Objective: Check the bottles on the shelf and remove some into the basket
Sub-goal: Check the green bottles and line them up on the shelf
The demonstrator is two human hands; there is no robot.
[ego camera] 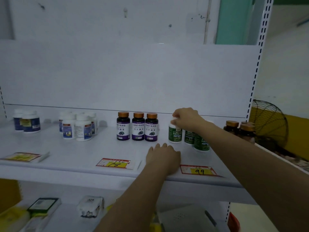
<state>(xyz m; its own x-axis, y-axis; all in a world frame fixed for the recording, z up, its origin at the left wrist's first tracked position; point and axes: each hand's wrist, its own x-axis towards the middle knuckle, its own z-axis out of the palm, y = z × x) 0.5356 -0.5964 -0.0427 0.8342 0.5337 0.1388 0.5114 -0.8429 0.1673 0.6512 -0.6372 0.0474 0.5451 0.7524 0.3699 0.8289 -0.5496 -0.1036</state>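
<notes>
My right hand (187,118) grips the white cap of a green-labelled bottle (174,134) that stands on the white shelf (83,153). Two more green bottles (201,142) stand just right of it, partly hidden by my right forearm. My left hand (163,156) rests flat on the shelf in front of three dark purple-labelled bottles (138,126) with copper caps. White bottles with blue labels stand in a cluster (78,126) further left, and two more (27,121) at the far left. No basket is in view.
Brown copper-capped bottles (240,129) stand at the shelf's right end, beside a wire fan guard (269,124). Price tags (117,163) lie along the shelf's front edge. The lower shelf holds boxes and packets (91,205).
</notes>
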